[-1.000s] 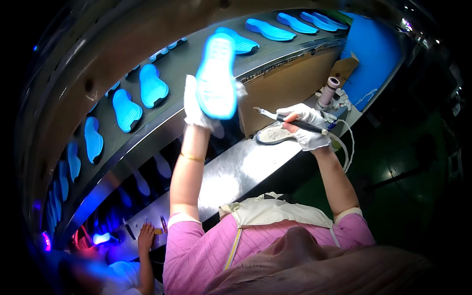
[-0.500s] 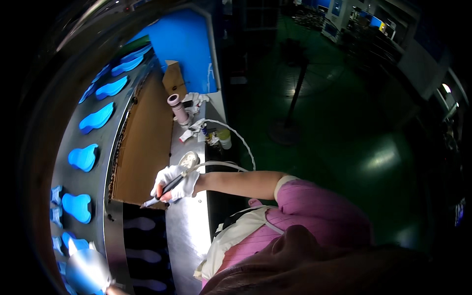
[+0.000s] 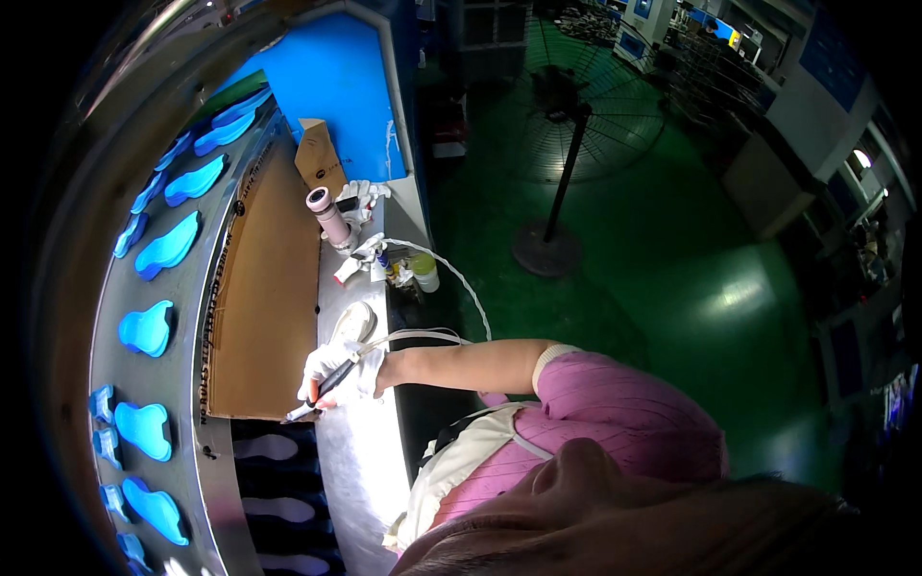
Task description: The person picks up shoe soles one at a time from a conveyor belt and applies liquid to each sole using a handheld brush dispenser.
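Observation:
My right hand [image 3: 331, 376], in a white glove with bare fingertips showing, is closed round a pen-shaped tool [image 3: 338, 376] with a black grip. Its tip [image 3: 293, 415] points down at the near corner of a cardboard sheet [image 3: 267, 288]. A pale hose [image 3: 423, 334] runs back from the tool. Behind the hand lies a white rounded piece [image 3: 354, 323]. Of my left hand [image 3: 175, 567] only white gloved fingertips show at the bottom edge, near the blue sole-shaped pieces [image 3: 144, 429] on the dark belt [image 3: 194, 374]; what it holds is hidden.
A metal ledge [image 3: 360, 470] runs along the belt. On it stand a pink bottle [image 3: 331, 219] and crumpled white gloves [image 3: 363, 197]; a yellow-lidded jar [image 3: 423, 273] is beside it. Pale sole shapes [image 3: 279, 509] lie in a dark slot. A fan [image 3: 567, 182] stands on the green floor.
My left hand has drawn back from a blue piece to the bottom edge. The view has shifted slightly. My right hand keeps its hold on the tool, its tip a little lower.

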`<state>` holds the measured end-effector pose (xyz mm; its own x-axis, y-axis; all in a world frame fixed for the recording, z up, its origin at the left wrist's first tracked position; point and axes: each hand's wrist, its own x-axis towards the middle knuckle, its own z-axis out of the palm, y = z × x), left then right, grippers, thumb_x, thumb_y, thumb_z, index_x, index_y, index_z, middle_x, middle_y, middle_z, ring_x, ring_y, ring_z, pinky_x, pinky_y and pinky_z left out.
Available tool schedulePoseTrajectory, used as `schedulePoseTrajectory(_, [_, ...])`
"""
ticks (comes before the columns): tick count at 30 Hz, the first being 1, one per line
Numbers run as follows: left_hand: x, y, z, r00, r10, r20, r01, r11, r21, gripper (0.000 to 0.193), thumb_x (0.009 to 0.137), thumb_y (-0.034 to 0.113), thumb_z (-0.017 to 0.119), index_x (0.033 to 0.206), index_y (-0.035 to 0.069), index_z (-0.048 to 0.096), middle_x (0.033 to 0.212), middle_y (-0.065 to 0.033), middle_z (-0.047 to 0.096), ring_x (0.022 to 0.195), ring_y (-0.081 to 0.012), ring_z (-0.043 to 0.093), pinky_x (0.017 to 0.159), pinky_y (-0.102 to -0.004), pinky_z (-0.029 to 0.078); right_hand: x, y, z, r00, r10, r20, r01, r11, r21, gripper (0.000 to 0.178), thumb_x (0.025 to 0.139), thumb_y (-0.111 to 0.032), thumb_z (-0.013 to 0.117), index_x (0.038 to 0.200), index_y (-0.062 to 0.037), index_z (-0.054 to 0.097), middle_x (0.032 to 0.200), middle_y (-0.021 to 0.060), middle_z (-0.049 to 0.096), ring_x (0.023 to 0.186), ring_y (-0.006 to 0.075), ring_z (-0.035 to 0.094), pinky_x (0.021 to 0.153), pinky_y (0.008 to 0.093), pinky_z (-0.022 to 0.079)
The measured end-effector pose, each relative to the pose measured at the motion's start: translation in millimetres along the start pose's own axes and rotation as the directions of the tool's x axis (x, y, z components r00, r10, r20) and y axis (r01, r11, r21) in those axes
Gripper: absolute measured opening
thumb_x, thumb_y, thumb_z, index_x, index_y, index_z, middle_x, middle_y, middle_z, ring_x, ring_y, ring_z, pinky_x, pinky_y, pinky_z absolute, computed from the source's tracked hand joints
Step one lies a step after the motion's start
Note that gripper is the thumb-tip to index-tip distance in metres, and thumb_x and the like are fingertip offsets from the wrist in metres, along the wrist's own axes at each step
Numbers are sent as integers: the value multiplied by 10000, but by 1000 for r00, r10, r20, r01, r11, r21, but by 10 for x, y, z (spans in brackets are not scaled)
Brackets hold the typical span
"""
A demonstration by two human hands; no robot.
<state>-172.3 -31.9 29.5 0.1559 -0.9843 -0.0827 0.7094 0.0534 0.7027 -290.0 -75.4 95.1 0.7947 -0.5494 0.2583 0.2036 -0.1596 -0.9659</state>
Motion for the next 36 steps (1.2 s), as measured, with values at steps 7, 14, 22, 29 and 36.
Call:
schedulePoseTrajectory(7, [10,3,-59,999,19,-44,-20,1000,-4,398,936,352,390,1150,21,446,1171,-181,411,1083,-309,432,943,-450,352,77,97,103,999,3,48,-4,1000,22,173,670,2,718,808,-59,634,880,75,663,807,199,637,722,300,505])
schedulePoseTrajectory(14, [-253,158,-190,987,96,-129,-98,995,-7,399,934,380,388,1111,31,469,1129,-166,411,1055,-289,427,926,-436,348,89,24,-9,997,39,72,-32,994,-102,197,711,-103,722,871,-58,617,835,63,665,769,165,643,667,285,502])
schedulePoseTrajectory(22, [-813,586,-631,946,215,-240,-219,976,13,408,932,412,386,1065,43,496,1081,-149,411,1024,-266,422,908,-419,344,135,279,238,999,-15,51,12,999,49,253,695,-129,722,898,-46,595,864,66,656,783,161,625,682,285,503])
schedulePoseTrajectory(29, [-1181,819,-987,948,224,-225,-256,959,-124,541,896,529,363,1162,64,436,1190,-161,341,1125,-297,329,958,-468,255,-45,269,180,999,-21,-35,28,977,213,224,686,-110,714,861,-37,594,823,65,652,760,149,626,655,274,501])
schedulePoseTrajectory(36, [-1252,703,-951,996,92,-11,-90,938,-335,909,783,653,515,1407,35,282,1383,-221,335,1285,-325,331,1078,-461,247,85,50,236,997,29,-75,-31,999,-31,202,690,-164,701,822,-50,598,783,72,634,734,159,613,657,286,488])
